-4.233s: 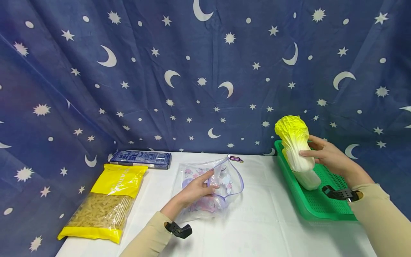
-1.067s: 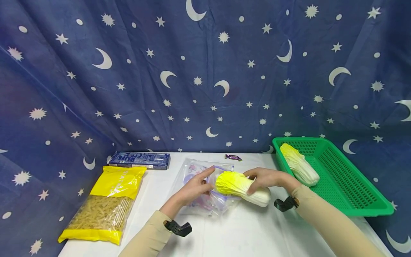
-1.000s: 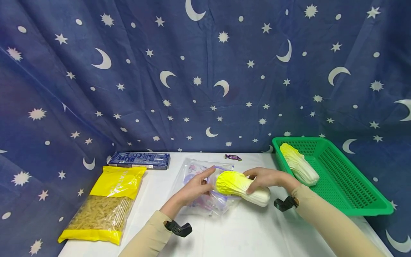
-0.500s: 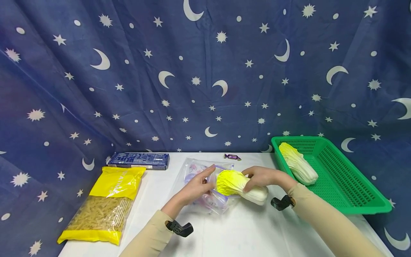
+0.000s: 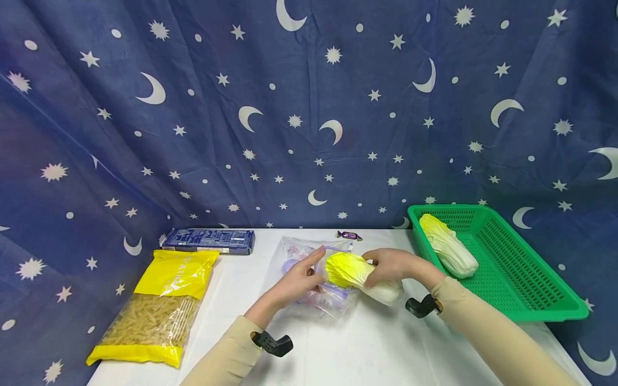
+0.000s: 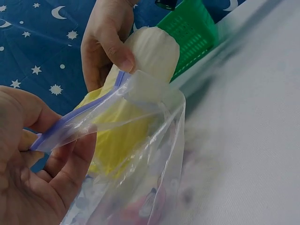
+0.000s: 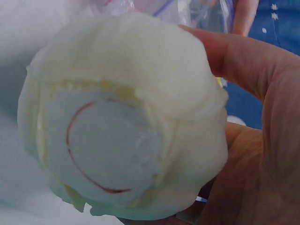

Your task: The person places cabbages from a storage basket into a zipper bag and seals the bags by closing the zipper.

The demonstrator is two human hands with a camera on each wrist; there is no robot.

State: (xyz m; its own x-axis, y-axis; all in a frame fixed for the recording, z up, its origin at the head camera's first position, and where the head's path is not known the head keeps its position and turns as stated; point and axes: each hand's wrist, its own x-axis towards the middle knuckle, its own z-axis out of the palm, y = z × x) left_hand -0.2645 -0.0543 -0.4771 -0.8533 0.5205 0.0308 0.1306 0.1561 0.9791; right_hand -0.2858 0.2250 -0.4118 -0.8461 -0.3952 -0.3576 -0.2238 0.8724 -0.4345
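Note:
My right hand grips a napa cabbage around its white base, yellow leafy end pointing left. In the right wrist view the round cut base of the cabbage fills the middle, with thumb and fingers around its side. My left hand pinches the purple-edged mouth of a clear printed zip bag. In the left wrist view the cabbage's yellow leaves show through the film of the bag, so that end is inside the opening; the white base sticks out.
A green basket at the right holds a second napa cabbage. A wrapped candy lies behind the bag. At the left are a yellow pasta bag and a flat blue package on the white table.
The right hand has brought the cabbage from the basket leftward to the bag mouth, then nudged it slightly further in. The left hand keeps its hold on the bag; the candy has stayed put.

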